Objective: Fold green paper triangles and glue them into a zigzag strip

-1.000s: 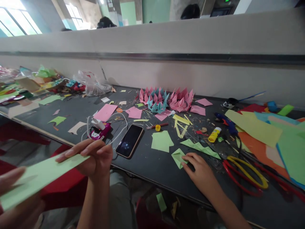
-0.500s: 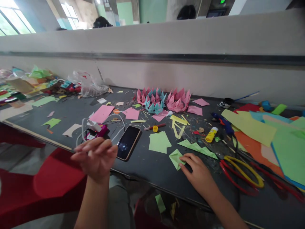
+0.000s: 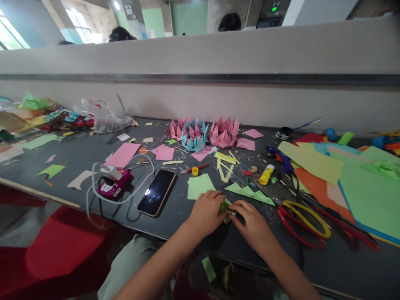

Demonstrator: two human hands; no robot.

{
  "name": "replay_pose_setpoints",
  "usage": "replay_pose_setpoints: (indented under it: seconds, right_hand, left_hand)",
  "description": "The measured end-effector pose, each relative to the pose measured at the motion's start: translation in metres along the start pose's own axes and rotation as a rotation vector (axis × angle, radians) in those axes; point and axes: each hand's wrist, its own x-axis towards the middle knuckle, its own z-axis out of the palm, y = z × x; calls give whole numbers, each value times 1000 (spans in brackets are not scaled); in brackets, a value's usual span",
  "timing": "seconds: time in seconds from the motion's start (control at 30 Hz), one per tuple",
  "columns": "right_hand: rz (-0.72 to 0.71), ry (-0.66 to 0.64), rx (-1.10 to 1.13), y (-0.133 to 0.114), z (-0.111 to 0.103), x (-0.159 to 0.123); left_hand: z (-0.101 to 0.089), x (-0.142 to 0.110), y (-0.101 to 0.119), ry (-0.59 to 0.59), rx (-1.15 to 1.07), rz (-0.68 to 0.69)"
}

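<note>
A small folded green paper piece point(image 3: 225, 207) lies on the dark table point(image 3: 187, 216) near its front edge. My left hand point(image 3: 206, 212) presses on the piece from the left with curled fingers. My right hand point(image 3: 251, 222) holds it from the right, fingers pinched on its edge. Most of the piece is hidden between the two hands. Just behind them lie a green paper square point(image 3: 200, 186) and a row of folded green triangles point(image 3: 250, 193).
A phone point(image 3: 156, 191) and a pink device point(image 3: 113, 186) with a white cable lie to the left. Red and yellow scissors point(image 3: 304, 218) lie right, beside large coloured sheets point(image 3: 359, 187). Pink and blue origami point(image 3: 204, 133), a glue stick point(image 3: 266, 174) and scraps sit further back. Below left is a red chair point(image 3: 59, 250).
My left hand let go of the long green strip, which left the view, and moved right onto the folded green piece beside my right hand. The view shifted rightwards.
</note>
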Motion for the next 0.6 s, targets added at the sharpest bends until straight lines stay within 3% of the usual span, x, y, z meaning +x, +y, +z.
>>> replay_pose_setpoints:
  seconds: [0.37,0.6]
  right_hand:
    - [23,41,43,9,-3,0]
    - [82,42,105,7,-7,3]
  left_hand:
    - [7,0,-6,-5,-36,56]
    - [15,4,-9,41,-393,-77]
